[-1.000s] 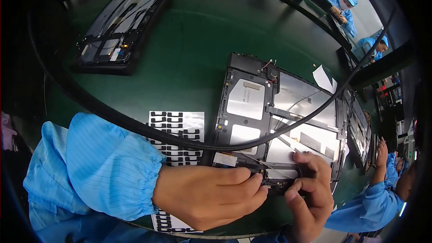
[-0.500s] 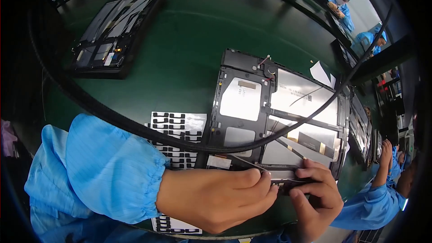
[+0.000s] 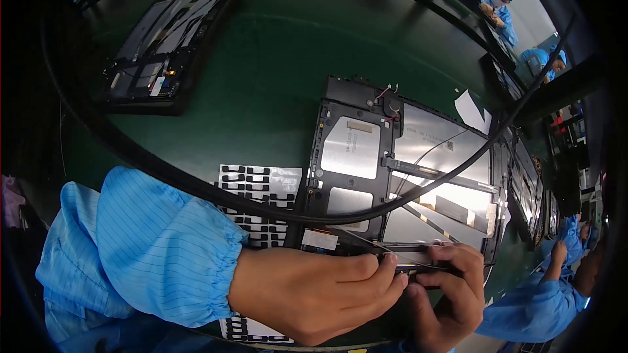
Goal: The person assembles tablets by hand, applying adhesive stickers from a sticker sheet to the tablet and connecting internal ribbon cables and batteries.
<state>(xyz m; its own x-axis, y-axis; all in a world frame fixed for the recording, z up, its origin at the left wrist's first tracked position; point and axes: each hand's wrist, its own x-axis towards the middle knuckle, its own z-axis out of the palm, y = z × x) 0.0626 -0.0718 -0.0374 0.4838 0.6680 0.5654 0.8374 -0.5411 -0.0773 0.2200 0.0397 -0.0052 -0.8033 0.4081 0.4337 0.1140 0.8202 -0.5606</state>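
Observation:
An opened flat electronic device lies face down on the bench before me, its black frame holding silvery metal plates and ribbon cables. My left hand reaches across its near edge, thumb and fingers pinched at a thin dark cable running along that edge. Close beside it, my right hand is curled over the same edge, index finger down on the frame and thumb bent toward the middle finger. What the right fingertips grip is hidden. Under my left forearm lies a white sheet of black adhesive pieces.
A second opened device lies at the far left. A thick black cable arcs across the view. White paper scraps lie beyond the device, with more devices at right. A co-worker's blue sleeve is near on the right.
My right hand has moved a little left and nearer, its index finger coming down on the frame's edge. The left hand has barely moved. The device has shifted slightly.

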